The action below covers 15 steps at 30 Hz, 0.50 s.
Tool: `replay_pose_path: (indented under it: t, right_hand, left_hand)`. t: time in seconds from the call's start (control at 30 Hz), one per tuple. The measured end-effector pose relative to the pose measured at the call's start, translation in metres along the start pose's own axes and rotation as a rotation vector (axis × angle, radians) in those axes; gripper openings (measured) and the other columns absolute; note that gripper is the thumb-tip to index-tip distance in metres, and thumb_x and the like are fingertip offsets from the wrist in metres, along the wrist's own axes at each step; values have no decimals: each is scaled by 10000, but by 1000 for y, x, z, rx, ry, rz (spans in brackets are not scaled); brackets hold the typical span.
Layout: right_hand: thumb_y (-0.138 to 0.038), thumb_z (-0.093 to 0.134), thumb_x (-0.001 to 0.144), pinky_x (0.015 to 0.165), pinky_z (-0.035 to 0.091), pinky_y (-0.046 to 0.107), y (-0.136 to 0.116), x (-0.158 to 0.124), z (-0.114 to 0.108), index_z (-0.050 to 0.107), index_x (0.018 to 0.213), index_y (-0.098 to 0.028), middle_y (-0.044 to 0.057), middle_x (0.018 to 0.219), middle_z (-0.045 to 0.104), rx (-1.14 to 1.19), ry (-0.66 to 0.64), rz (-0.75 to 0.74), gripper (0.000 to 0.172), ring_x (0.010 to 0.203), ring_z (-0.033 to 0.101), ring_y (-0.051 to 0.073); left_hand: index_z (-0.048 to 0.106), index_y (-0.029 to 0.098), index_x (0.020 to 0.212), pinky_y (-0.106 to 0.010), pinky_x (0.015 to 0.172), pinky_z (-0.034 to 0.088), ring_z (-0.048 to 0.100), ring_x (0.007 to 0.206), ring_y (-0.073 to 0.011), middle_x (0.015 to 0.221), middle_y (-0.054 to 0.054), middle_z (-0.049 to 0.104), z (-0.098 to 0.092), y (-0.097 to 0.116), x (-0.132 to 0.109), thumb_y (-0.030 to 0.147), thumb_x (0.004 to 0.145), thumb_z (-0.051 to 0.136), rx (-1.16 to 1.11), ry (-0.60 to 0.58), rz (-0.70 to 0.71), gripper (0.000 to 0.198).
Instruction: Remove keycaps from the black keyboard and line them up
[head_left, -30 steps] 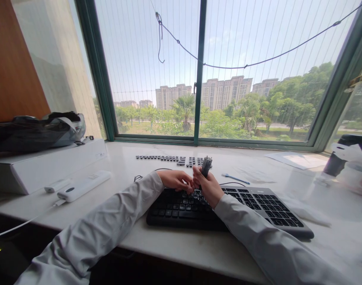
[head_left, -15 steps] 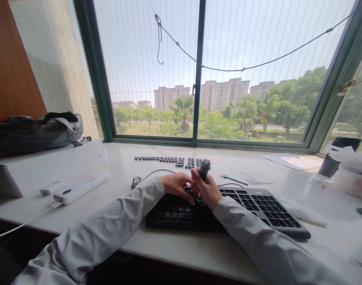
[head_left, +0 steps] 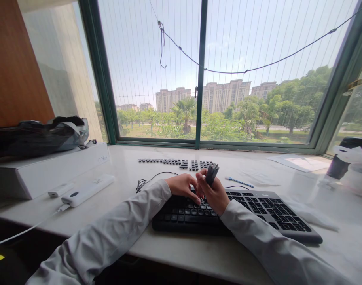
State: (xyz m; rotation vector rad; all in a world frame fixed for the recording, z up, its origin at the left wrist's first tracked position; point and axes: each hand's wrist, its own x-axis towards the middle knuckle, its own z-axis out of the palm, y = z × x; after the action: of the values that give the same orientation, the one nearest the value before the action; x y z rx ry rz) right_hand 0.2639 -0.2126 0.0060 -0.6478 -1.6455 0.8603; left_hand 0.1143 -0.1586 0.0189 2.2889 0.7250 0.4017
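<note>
1. Head view, hands: the right hand (head_left: pixel 215 194) is closed around a small dark tool (head_left: pixel 212 173), which stands up out of the fist, tilted slightly to the right, above the left half of the black keyboard (head_left: pixel 258 211).
2. Head view, hands: the left hand (head_left: pixel 184 186) lies on the keys just left of the right hand, fingers curled down onto the top rows; whether it grips anything between the fingertips cannot be told.
3. Head view, keyboard: it sits on the white worktop (head_left: pixel 175 245) near the front edge, and its cable (head_left: pixel 151 179) loops off to the left behind the left sleeve. The key legends are too small to read.
4. Head view, behind the hands: loose black keycaps (head_left: pixel 176 162) lie in neat rows on the worktop, toward the window (head_left: pixel 201 71). A thin blue tool (head_left: pixel 238 182) lies to the right of them, just beyond the keyboard.
5. Head view, left side: a white box (head_left: pixel 50 170) carries a dark bag (head_left: pixel 38 136); small grey print on the box's side is unreadable. In front lie a long white device (head_left: pixel 87 190) with a cable and a smaller white one (head_left: pixel 60 189).
6. Head view, right side: a sheet of paper (head_left: pixel 299 162) and a dark bottle (head_left: pixel 342 158) stand well apart from the hands.
</note>
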Motion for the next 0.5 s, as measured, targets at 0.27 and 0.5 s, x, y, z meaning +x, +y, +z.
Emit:
replay_pose_path:
  t: [0.27,0.5]
  right_hand:
    - [-554,497,795,431,340,242,2,2,-2,425,717,-198,-59,511,405,50,50,88,372,439,390,88]
    - [-543,536,772,464,297,243,9,5,-3,426,671,-193,-58,517,362,131,67,91,381,476,333,80]
  left_hand:
    - [712,145,836,-174,446,350,490,517,-67,715,-18,655,-4,1,0,412,618,754,7,-60,26,347]
    - [710,124,843,-188,435,365,486,473,-67,698,-28,651,-8,2,-2,495,682,679,46,-32,-14,406]
